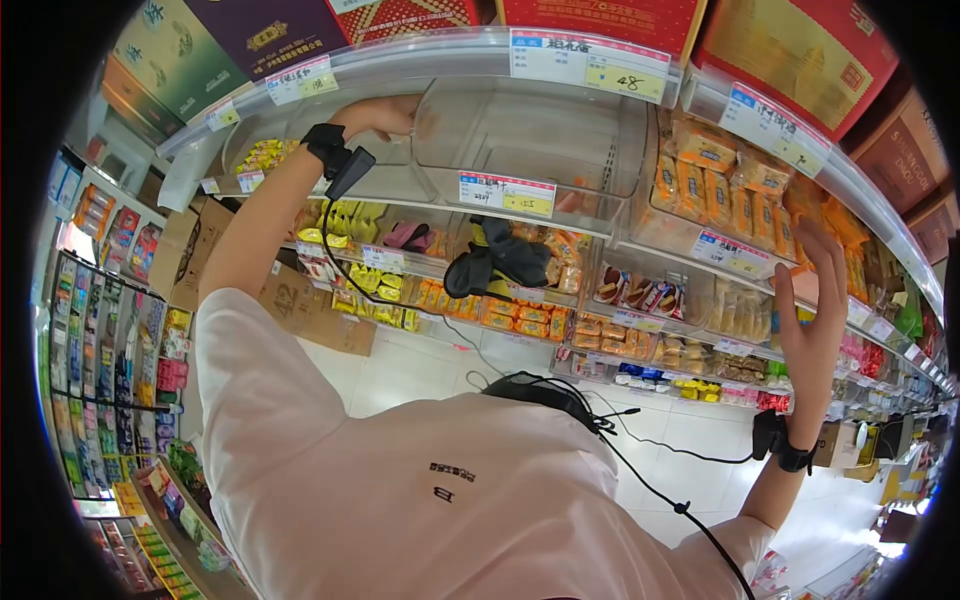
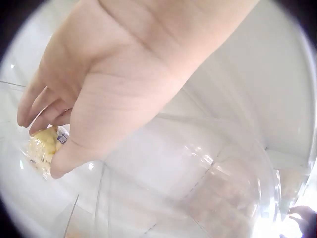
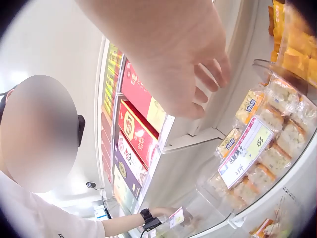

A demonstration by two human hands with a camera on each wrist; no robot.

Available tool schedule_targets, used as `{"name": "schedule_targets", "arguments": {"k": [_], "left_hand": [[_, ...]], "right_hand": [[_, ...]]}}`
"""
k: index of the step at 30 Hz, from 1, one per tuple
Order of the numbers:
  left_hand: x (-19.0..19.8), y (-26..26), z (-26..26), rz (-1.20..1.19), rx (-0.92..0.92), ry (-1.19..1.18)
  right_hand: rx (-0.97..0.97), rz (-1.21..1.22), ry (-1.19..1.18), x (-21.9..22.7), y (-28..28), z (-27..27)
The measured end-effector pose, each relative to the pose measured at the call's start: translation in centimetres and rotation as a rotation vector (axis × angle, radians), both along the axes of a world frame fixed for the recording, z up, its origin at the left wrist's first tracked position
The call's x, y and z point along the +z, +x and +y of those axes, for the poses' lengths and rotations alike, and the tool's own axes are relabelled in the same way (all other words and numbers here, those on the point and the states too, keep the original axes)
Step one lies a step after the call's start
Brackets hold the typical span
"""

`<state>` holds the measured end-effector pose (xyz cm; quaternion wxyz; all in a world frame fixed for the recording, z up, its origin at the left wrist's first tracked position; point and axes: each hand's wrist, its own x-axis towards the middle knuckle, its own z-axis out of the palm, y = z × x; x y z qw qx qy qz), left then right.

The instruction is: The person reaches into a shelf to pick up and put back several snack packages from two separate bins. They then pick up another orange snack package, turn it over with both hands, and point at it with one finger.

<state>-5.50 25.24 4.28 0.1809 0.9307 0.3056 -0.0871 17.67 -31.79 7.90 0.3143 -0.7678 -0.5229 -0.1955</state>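
Observation:
My left hand (image 1: 385, 115) reaches into a clear plastic bin (image 1: 520, 130) on the upper shelf. In the left wrist view the left hand (image 2: 37, 130) pinches a small yellowish wrapped snack (image 2: 43, 149) between curled fingers and thumb, low inside the bin (image 2: 218, 173). My right hand (image 1: 812, 285) is raised in front of the shelves at the right with its fingers spread and straight, holding nothing. In the right wrist view the right hand (image 3: 208, 84) hangs just in front of bagged pastries (image 3: 275, 144) and touches none of them.
Shelves carry orange snack bags (image 1: 720, 180), yellow packs (image 1: 370, 280) and price tags (image 1: 507, 193). Red and gold gift boxes (image 1: 800, 50) stand on top. A black cloth (image 1: 495, 262) lies on a middle shelf. Cardboard cartons (image 1: 300, 310) sit on the floor at left.

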Motion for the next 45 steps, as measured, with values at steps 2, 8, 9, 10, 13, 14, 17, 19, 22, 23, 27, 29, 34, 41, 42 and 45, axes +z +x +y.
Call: {"name": "schedule_targets", "arguments": {"k": [2,8,9,10,13,14,17,19,22,23,27,29,34,41,42,45], "left_hand": [[-0.5,0.5,1.1,0.088,-0.017,-0.021],[3.4,-3.3,-0.9,-0.121,-0.033,0.179],[5.7,-4.3,-3.8,-0.108,0.099,0.173],[8.0,-5.3,-6.6,-0.099,0.233,0.167],[6.9,-10.8,-10.8,-0.463,0.093,0.29],[6.6,-11.9,-13.1,-0.522,0.1,0.295],[7.4,-13.4,-19.6,-0.572,0.263,0.113],[8.1,-12.7,-24.2,-0.723,0.188,-0.121],[7.6,-9.3,-28.5,-0.855,0.02,-0.571],[6.5,-7.9,-29.8,-0.896,0.102,-0.78],[4.0,-2.0,-31.2,-0.684,0.007,-1.049],[3.4,0.3,-32.2,-0.675,-0.031,-1.19],[3.6,3.0,-33.5,-0.543,-0.054,-1.183],[2.3,5.9,-38.2,-0.918,-0.263,-1.048],[1.5,6.5,-38.2,-0.918,-0.291,-0.95],[0.2,8.3,-40.3,-1.086,-0.407,-0.33]], "right_hand": [[-0.007,0.004,0.003,0.4,-0.7,0.4],[0.032,-0.019,0.032,1.4,-3.1,1.4],[0.055,0.009,0.018,1.3,-3.4,1.3],[0.074,0.042,0.009,1.2,-3.7,1.3],[0.139,0.131,-0.004,0.6,-4.9,1.6],[0.163,0.157,-0.013,0.4,-5.1,1.8],[0.258,0.238,-0.011,-0.4,-5.6,2.5],[0.35,0.308,-0.017,-0.4,-5.8,3.4],[0.491,0.416,0.04,-0.2,-6.3,4.6],[0.549,0.468,0.065,-0.2,-6.5,5.0],[0.648,0.674,0.1,-0.8,-7.0,5.2],[0.596,0.716,0.056,-1.4,-6.6,4.2],[0.546,0.873,0.2,-2.6,-5.1,2.7],[0.314,0.862,0.419,-4.0,-3.6,1.2],[0.343,0.913,0.451,-4.1,-3.5,1.0],[0.458,1.054,0.526,-4.2,-3.5,0.5]]}}
